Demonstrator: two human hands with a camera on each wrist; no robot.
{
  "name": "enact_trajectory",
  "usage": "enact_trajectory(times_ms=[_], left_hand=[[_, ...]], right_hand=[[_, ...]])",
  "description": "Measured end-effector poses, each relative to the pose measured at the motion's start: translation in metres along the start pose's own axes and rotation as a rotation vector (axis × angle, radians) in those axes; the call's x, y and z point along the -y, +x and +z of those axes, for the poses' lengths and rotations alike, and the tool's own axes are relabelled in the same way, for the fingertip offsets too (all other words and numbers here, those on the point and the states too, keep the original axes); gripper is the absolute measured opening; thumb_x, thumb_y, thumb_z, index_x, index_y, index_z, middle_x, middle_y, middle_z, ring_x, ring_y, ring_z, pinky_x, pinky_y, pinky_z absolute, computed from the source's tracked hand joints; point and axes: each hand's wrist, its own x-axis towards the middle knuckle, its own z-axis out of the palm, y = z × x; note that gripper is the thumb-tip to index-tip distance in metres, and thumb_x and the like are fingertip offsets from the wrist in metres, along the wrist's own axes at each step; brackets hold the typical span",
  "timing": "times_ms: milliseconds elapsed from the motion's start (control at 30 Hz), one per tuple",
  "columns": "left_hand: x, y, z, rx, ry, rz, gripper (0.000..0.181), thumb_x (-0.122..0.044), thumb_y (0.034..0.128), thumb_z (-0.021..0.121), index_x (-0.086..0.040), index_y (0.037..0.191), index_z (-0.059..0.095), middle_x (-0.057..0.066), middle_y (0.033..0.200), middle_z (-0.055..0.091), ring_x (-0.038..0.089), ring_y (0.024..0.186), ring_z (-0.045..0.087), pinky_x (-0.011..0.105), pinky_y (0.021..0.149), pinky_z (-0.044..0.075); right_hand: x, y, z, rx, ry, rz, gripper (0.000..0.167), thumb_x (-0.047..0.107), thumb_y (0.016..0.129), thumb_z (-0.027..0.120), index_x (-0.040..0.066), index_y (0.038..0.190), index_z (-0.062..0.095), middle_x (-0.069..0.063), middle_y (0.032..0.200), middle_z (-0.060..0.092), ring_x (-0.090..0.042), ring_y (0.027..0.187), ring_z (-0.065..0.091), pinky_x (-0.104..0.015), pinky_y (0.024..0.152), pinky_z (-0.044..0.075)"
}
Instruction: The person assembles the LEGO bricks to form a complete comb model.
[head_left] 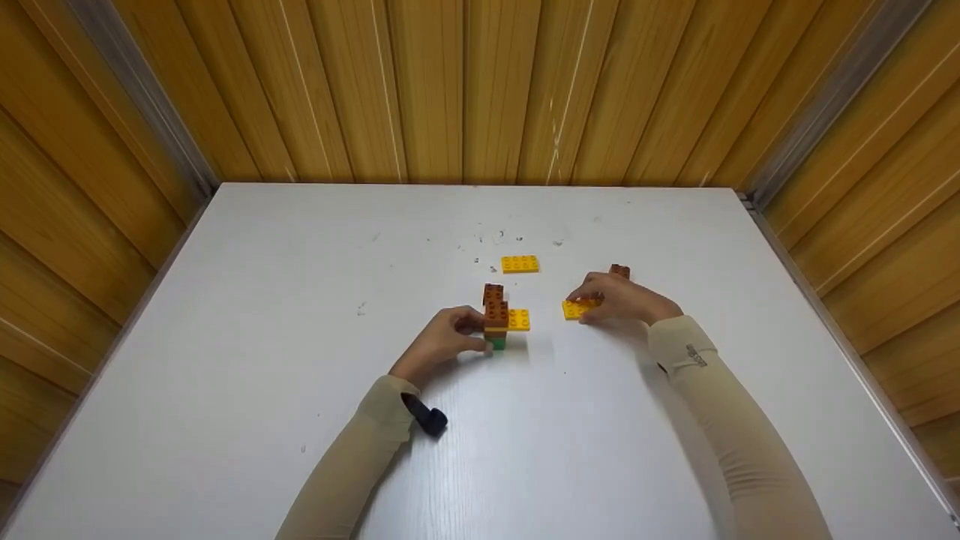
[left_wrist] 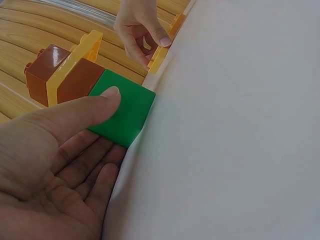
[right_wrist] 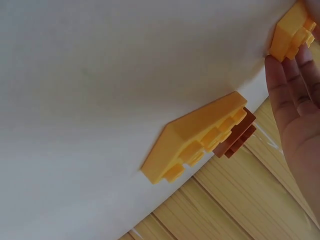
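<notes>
A stack of bricks (head_left: pixel 496 313) stands on the table, with a green brick (left_wrist: pixel 125 107) at its base, brown bricks above and a yellow plate sticking out to the right. My left hand (head_left: pixel 442 341) grips the stack low down from the left, its thumb flat on the green brick in the left wrist view. To the right, my right hand (head_left: pixel 619 298) pinches a yellow plate (head_left: pixel 574 310) lying on the table; the fingers cover part of it. The right wrist view shows fingers (right_wrist: pixel 282 95) against a yellow plate (right_wrist: pixel 290 32).
Another yellow plate (head_left: pixel 520 264) lies behind the stack. A brown brick (head_left: pixel 619 271) is just beyond my right hand, partly hidden by it. Small dark specks dot the white table (head_left: pixel 300 262). Wood-look panels (head_left: pixel 427 90) rise at the table's back and sides.
</notes>
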Motion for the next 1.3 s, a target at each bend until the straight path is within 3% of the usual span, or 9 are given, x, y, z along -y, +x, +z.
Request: enact_trajectory(times_ms=[300, 933, 1300], left_hand=[[0.000, 0.002, 0.000, 0.004, -0.001, 0.007, 0.035, -0.005, 0.0764, 0.078, -0.007, 0.109, 0.065, 0.009, 0.117, 0.068, 0.021, 0.112, 0.063, 0.035, 0.100, 0.046], [0.000, 0.003, 0.000, 0.001, 0.015, -0.001, 0.037, -0.006, 0.0759, 0.078, -0.008, 0.110, 0.065, 0.008, 0.117, 0.068, 0.020, 0.111, 0.063, 0.035, 0.101, 0.046], [0.000, 0.002, -0.001, 0.003, 0.043, 0.001, 0.035, -0.010, 0.0769, 0.078, -0.009, 0.109, 0.065, 0.007, 0.115, 0.068, 0.019, 0.108, 0.063, 0.033, 0.096, 0.048]], right_hand=[[0.006, 0.000, 0.002, -0.019, -0.075, -0.035, 0.041, 0.021, 0.082, 0.076, 0.011, 0.121, 0.067, -0.006, 0.106, 0.059, -0.019, 0.092, 0.051, -0.034, 0.085, 0.045], [0.013, 0.002, -0.002, -0.043, -0.077, -0.016, 0.045, 0.026, 0.081, 0.077, 0.012, 0.122, 0.067, -0.004, 0.102, 0.058, -0.019, 0.090, 0.048, -0.031, 0.081, 0.042], [0.023, 0.001, -0.010, -0.087, -0.051, -0.111, 0.037, 0.019, 0.083, 0.075, 0.011, 0.118, 0.069, -0.005, 0.096, 0.058, -0.021, 0.093, 0.055, -0.033, 0.082, 0.046]])
